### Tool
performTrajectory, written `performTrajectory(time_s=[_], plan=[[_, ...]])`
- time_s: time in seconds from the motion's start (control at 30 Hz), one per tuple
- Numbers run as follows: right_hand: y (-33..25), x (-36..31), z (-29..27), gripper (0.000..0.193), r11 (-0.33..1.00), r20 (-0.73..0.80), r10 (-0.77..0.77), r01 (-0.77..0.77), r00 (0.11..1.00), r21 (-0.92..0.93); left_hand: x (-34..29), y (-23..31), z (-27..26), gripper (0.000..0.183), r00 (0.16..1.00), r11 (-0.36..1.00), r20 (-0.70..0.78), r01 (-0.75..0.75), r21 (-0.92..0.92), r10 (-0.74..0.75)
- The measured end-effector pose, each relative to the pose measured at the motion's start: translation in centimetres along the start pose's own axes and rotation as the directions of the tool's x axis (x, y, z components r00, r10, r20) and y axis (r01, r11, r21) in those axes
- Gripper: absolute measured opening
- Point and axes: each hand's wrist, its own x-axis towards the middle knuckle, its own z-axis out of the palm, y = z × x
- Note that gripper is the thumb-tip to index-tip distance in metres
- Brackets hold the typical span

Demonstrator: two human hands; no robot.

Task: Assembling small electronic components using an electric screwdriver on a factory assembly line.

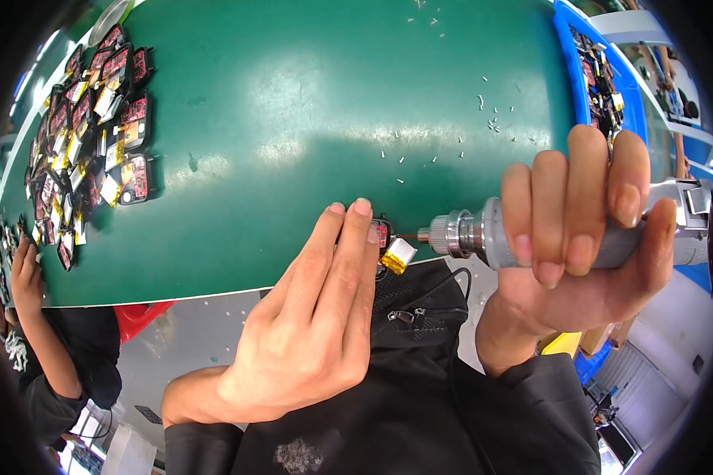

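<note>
At the near edge of the green table, my left hand (309,324) is closed over a small black-cased device (383,232), its fingers long and pressed together. A bit of red circuit board shows past the fingertips; my hand hides the rest. A small silver battery pack (401,251) with yellow tape lies beside the board. My right hand (570,289) grips a grey electric screwdriver (495,233), held level and pointing left. Its thin bit reaches the device's right side; whether it sits in a screw is too small to tell.
Many similar devices (79,134) with red boards and batteries are heaped at the left. A blue bin (566,47) with more parts stands at the right. Small silver pieces (495,125) lie scattered on the green tabletop (238,182). Another person's hand (27,277) is at far left.
</note>
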Motion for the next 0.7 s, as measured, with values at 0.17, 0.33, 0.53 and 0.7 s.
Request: performTrajectory(time_s=[0.17,0.33,0.53,0.7], plan=[[0.5,-0.1,0.0,0.025,0.999,0.009,0.029,-0.028,1.0,-0.043,-0.1,-0.1,0.4,0.039,0.999,1.0,-0.039,0.002,-0.002,-0.002],[0.8,0.1,-1.2,0.025,0.999,0.096,0.032,-0.034,0.995,0.021,-0.1,-0.3,0.3,0.037,0.998,0.999,-0.056,0.01,-0.038,-0.012],[0.3,-0.4,0.5,0.024,0.993,0.039,0.028,-0.023,0.999,-0.117,-0.1,0.2,-0.2,0.033,0.995,0.985,0.004,0.1,-0.14,-0.1],[0.2,0.3,0.3,0.023,0.994,0.03,0.047,-0.043,0.998,-0.096,-0.1,0.2,0.1,0.034,0.996,0.987,-0.023,0.078,-0.138,-0.082]])
